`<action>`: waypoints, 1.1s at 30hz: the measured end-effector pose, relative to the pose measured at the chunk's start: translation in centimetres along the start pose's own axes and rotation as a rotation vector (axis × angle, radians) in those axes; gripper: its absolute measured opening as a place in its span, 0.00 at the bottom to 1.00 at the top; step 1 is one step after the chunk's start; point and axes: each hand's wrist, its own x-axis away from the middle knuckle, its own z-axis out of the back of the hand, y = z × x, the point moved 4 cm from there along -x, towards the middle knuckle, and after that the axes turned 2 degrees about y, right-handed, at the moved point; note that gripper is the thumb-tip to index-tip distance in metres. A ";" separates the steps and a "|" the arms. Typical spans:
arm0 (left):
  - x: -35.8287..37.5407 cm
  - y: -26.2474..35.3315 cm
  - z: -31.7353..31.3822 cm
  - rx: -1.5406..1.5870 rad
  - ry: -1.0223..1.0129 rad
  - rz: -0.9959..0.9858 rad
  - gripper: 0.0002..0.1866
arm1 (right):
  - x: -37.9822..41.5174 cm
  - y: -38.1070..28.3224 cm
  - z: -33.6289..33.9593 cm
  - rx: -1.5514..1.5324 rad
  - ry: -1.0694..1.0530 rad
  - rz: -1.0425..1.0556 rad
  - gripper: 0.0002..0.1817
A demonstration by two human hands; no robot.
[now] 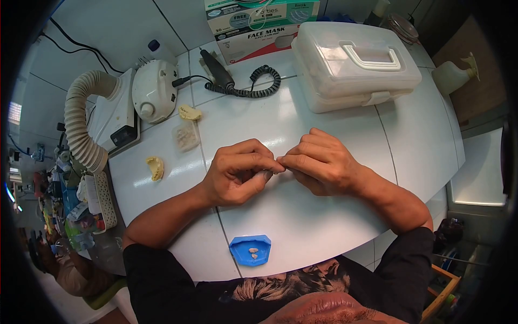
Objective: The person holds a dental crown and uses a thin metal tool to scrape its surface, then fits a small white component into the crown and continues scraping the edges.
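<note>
Over the middle of the white tiled table, my left hand and my right hand meet at the fingertips. Both are closed in a pinch, and whatever lies between the fingertips is too small to name. Nearer my body, a blue tray holds small pale pieces. To the left of my hands lie a yellowish dental model piece, another such piece and a small clear box with pale contents.
A white machine, a ribbed hose and a black handpiece with coiled cord stand at the back left. Face mask boxes and a white case are behind my hands. Another person sits at far left.
</note>
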 end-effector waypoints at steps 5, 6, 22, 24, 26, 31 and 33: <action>-0.1 0.1 -0.1 -0.010 -0.003 0.020 0.16 | 0.1 0.1 -0.1 0.016 -0.006 0.015 0.17; -0.1 0.1 -0.1 -0.014 0.000 0.014 0.16 | 0.1 0.1 -0.2 0.017 -0.008 0.015 0.17; 0.0 -0.1 -0.4 -0.045 -0.042 0.021 0.19 | 0.5 -0.1 -0.6 -0.044 0.029 -0.017 0.12; 0.0 0.3 -0.4 -0.048 -0.073 0.036 0.20 | 0.3 -0.1 -0.4 -0.081 0.037 -0.024 0.13; 0.0 0.4 -0.5 -0.061 -0.086 -0.002 0.21 | 0.3 -0.1 -0.3 -0.118 0.057 -0.042 0.14; 0.5 0.5 -0.7 -0.186 -0.044 -0.188 0.27 | 0.0 -0.5 0.2 -0.150 0.078 -0.155 0.11; 0.7 0.9 -0.9 -0.356 0.042 -0.326 0.29 | 0.0 -0.3 0.6 -0.148 0.090 -0.207 0.10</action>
